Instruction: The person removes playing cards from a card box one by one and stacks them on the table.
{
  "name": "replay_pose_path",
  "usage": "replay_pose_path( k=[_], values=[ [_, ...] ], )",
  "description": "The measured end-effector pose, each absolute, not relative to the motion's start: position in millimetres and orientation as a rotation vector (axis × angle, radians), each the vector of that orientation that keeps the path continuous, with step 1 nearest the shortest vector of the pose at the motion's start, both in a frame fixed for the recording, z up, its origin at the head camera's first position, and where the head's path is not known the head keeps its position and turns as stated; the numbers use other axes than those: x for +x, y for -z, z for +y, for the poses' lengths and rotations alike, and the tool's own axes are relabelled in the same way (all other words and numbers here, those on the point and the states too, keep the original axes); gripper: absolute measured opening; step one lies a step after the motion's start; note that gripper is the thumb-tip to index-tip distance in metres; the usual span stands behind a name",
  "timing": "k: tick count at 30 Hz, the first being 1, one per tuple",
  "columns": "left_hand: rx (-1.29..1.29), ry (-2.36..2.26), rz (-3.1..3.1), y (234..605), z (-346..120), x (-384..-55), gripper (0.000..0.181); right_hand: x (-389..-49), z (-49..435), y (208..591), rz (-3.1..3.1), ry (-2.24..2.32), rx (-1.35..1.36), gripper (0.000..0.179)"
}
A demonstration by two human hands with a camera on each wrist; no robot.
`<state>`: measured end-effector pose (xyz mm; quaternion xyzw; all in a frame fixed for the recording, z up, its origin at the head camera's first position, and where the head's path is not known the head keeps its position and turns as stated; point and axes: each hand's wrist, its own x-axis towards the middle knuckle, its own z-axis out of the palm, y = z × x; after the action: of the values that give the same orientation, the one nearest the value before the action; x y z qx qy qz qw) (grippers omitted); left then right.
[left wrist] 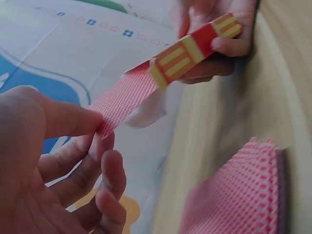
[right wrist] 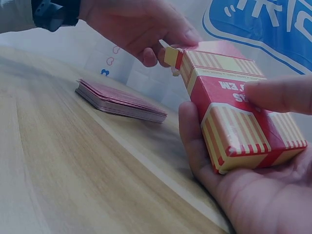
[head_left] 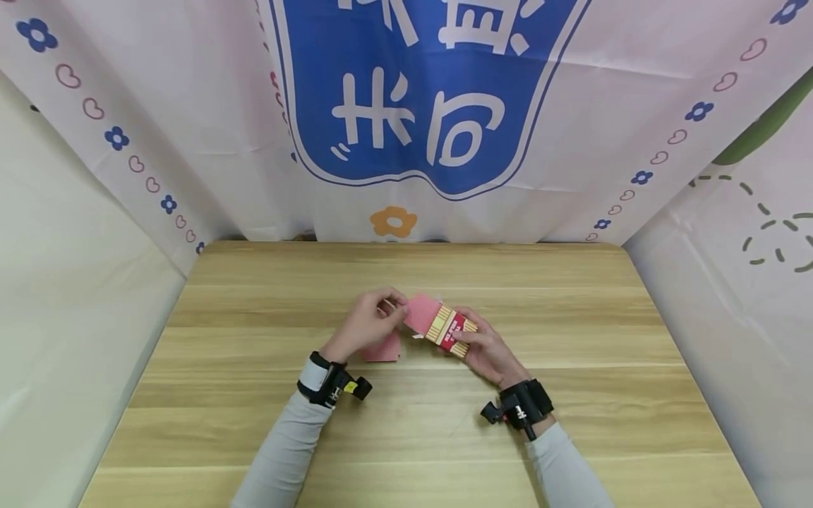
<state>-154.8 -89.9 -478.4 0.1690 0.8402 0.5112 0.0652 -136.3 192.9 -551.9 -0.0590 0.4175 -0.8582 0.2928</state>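
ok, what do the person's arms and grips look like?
Light grey fabric left sleeve and right sleeve. Black left wrist strap with pale patch and yellow mark; black right wrist strap. Small black block on each. Left grip and right grip ungloved.

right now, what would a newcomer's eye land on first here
The big blue emblem on the white cloth behind the table stands out first. Next comes the striped box in the right fingers, with the left fingers pinching a pink patterned piece at its end. A pink card stack lies on the table.
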Motion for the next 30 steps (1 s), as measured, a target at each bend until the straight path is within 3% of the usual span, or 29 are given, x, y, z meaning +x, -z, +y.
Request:
replay_pose_path(
  k=[14,30],
  values=[
    [0.367,-1.836,2.355,473.4,-121.4,-165.5,0.019,-136.0,192.6,549.1,1.098,2.296,-0.136,0.050],
    [0.318,-1.484,2.495,487.1,-146.9,-172.7,0.020,-133.7,192.0,550.4,1.087,2.310,-0.141,0.048]
  ],
)
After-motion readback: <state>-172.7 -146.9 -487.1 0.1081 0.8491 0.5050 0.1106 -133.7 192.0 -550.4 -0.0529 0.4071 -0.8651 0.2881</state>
